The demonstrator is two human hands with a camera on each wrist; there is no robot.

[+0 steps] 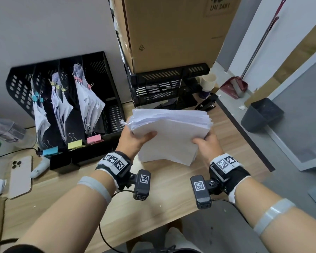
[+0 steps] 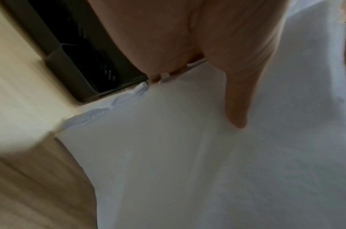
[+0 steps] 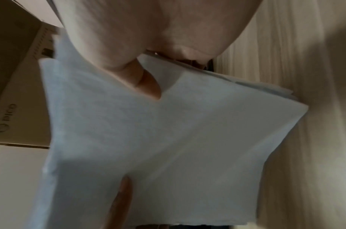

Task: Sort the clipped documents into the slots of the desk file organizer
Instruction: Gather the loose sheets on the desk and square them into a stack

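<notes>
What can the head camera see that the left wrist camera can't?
Only the head view shows the coloured clips in the file organizer, the phone, the cardboard box, the bin and the right hand.

Only the left wrist view shows the left thumb's underside close up, lying flat on the top sheet.

Both show the left hand holding the paper stack, the wooden desk and some of the black organizer.
</notes>
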